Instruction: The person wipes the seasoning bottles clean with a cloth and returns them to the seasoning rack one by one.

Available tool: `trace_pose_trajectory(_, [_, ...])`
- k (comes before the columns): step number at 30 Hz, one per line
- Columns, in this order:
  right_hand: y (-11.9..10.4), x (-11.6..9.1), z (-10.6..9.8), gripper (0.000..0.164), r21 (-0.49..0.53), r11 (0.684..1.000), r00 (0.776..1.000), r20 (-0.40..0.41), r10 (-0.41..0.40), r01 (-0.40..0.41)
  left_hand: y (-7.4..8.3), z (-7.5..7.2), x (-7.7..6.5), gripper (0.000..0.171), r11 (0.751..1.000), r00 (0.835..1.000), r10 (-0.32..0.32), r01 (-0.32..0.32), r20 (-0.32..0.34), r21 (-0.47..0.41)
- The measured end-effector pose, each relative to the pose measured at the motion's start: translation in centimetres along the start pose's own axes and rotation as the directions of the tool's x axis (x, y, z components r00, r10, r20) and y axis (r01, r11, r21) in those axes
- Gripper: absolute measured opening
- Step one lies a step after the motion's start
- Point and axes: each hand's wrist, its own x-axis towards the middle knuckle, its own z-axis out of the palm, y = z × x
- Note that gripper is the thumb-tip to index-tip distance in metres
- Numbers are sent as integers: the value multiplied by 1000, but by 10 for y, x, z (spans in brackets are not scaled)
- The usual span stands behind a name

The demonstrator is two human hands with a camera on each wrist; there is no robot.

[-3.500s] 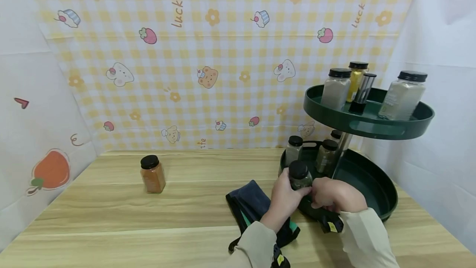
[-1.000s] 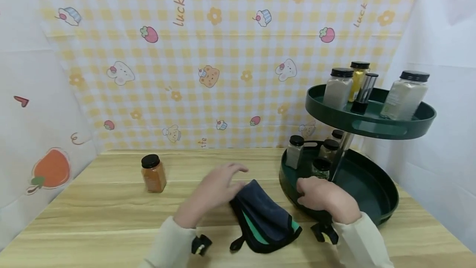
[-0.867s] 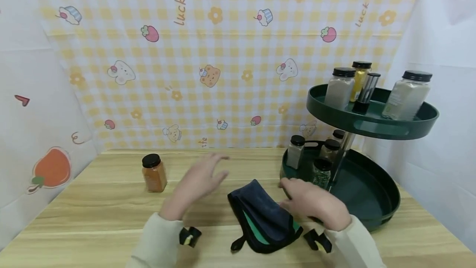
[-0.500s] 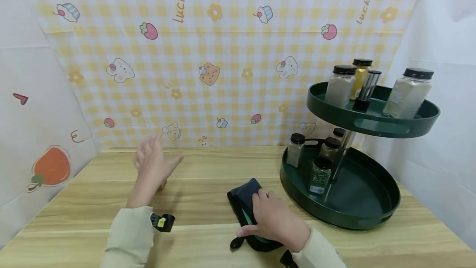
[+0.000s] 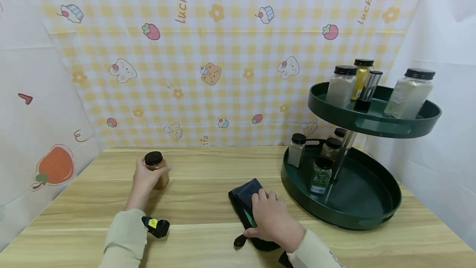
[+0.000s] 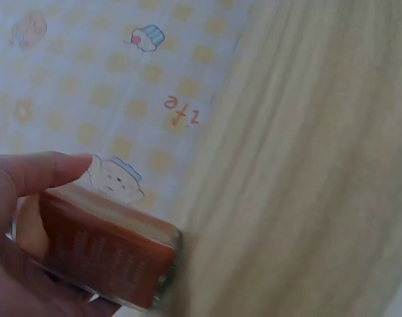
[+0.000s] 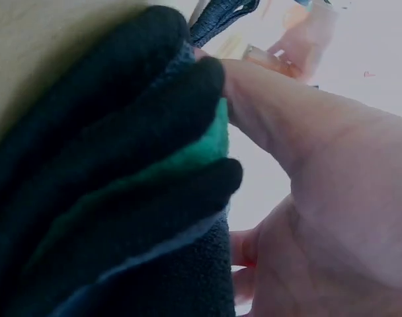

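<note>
In the head view, your left hand (image 5: 144, 177) holds the orange-brown jar (image 5: 163, 180) just under its black cap, at the left of the counter (image 5: 201, 185). Your right hand (image 5: 273, 218) curls round the folded cloth (image 5: 244, 195), its loop (image 5: 239, 241) trailing beside your thumb. Well to the right stands the two-tier rack (image 5: 342, 217); the herb jar (image 5: 320, 177) sits near its lower front rim, so I'd expect a careless sweep of your right forearm to nudge it over.

In the left wrist view, your thumb lies along one side of the jar, with part of its tip past the glass. You may lose the jar if that hold is loose, since smooth walls could turn or slip; whether its base touches the counter, I can't tell.

In the right wrist view, the cloth's layers fan apart and your fingertips are hidden. Catching only some layers could let it unfold or drag.
</note>
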Motion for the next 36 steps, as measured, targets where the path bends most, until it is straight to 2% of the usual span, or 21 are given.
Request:
trace_pose_trajectory(2, [0,1,1,85,14,1000,1000,-28,7,-6,-9,1,3,79,998,1000,-7,8,9,-55])
trace_pose_trajectory(4, [-1,2,3,84,5,1000,997,-72,22,-21,-16,1,6,73,997,999,-20,23,41,-69])
trace_pose_trajectory(8, [-6,4,7,74,-33,997,989,-135,62,-67,-23,0,9,72,997,995,-32,38,91,-69])
trace_pose_trajectory(12, [-8,8,8,62,-41,996,990,-115,78,-83,-24,3,9,71,995,997,-26,33,75,-95])
trace_pose_trajectory(15, [-2,12,8,53,2,997,992,-93,82,-83,-23,6,8,71,995,998,-19,25,64,-98])
trace_pose_trajectory(20, [15,15,8,44,148,987,989,-125,75,-56,-14,20,3,66,996,992,63,-57,112,-62])
trace_pose_trajectory(24, [22,15,8,52,209,978,984,-167,59,-24,-1,40,-3,61,986,972,164,-167,170,8])
trace_pose_trajectory(27, [26,16,6,53,253,967,984,-165,66,-22,11,57,-10,56,970,947,221,-237,234,45])
trace_pose_trajectory(29, [31,16,4,44,311,950,986,-145,78,-29,19,68,-16,54,958,920,257,-282,295,45])
trace_pose_trajectory(32, [39,14,-4,31,430,902,986,-126,107,-43,30,83,-26,55,939,865,308,-343,397,18])
trace_pose_trajectory(34, [44,13,-11,24,503,863,976,-162,143,-43,36,92,-33,56,924,819,337,-384,465,6])
trace_pose_trajectory(36, [48,10,-19,21,561,827,956,-225,188,-31,41,100,-41,57,912,777,349,-410,523,0])
